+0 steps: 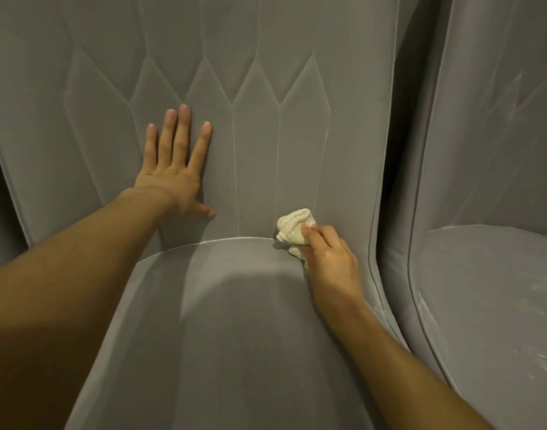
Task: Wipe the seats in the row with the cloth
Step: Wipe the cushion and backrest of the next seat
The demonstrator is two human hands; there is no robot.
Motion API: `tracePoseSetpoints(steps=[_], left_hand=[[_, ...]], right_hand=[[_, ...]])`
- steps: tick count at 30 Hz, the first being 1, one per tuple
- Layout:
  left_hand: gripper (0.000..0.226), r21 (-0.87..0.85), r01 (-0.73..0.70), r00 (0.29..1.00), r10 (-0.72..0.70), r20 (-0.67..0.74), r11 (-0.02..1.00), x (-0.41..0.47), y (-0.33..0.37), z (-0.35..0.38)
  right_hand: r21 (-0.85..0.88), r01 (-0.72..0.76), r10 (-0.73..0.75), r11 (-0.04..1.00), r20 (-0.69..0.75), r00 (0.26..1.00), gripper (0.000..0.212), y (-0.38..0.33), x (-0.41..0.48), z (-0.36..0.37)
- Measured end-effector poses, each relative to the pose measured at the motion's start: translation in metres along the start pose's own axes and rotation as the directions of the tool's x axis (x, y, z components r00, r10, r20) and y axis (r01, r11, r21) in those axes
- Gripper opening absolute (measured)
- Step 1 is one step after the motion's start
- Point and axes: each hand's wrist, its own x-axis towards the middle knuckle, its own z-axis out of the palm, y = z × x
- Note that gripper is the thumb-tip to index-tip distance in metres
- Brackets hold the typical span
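nearby, neighbouring seat (489, 305) at right; left fingers (183, 135) flat on backrest (259, 150), right fingers (320, 237) tight round cloth (292, 226)

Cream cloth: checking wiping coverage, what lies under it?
The crumpled cream cloth, gripped by the right hand, covers the crease between grey velvet backrest and seat cushion; fabric beneath is hidden.

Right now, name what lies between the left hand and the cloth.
Head view: only bare grey backrest lies between the left hand and the cloth.
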Motion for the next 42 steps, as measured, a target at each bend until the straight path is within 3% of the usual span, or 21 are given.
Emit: tracePoseSetpoints(steps=[3,7,10,12,15,19,27,32,42], left_hand=[[0.136,0.000,-0.004,0.999,0.003,0.048,1.000,-0.007,0.002,-0.006],[0.123,0.001,-0.030,0.993,0.030,0.113,1.000,-0.022,0.002,-0.012],[0.112,-0.026,-0.045,0.976,0.049,0.214,0.999,-0.042,0.003,-0.018],[0.108,0.005,-0.064,0.944,0.058,0.324,0.998,-0.060,0.005,-0.022],[0.103,0.046,-0.116,0.859,0.077,0.506,0.992,-0.089,0.011,-0.036],[0.096,0.031,-0.182,0.755,0.119,0.645,0.983,-0.114,0.021,-0.063],[0.089,-0.057,-0.307,0.669,0.258,0.697,0.950,-0.135,0.042,-0.101],[0.089,-0.082,-0.331,0.656,0.292,0.696,0.940,-0.135,0.050,-0.110],[0.089,-0.108,-0.369,0.621,0.331,0.710,0.923,-0.119,0.137,-0.105]], right_hand=[[0.032,-0.010,0.013,0.999,-0.104,0.994,0.034,0.009,-0.024,-0.026],[0.053,-0.222,0.219,0.974,0.044,0.975,0.033,0.016,-0.049,-0.065],[0.037,-0.401,0.393,0.916,0.136,0.910,0.029,0.019,-0.063,-0.093],[0.018,-0.547,0.530,0.837,0.229,0.817,0.023,0.019,-0.072,-0.117],[-0.153,-0.527,0.545,0.836,0.344,0.764,0.022,0.013,-0.091,-0.162],[-0.165,-0.616,0.624,0.771,0.387,0.678,0.021,-0.002,-0.107,-0.216],[-0.196,-0.689,0.704,0.697,0.367,0.608,0.030,-0.023,-0.101,-0.271],[-0.151,-0.749,0.750,0.645,0.313,0.583,0.029,-0.022,-0.092,-0.282],[-0.189,-0.763,0.773,0.619,0.321,0.547,0.030,0.055,-0.093,-0.306]])
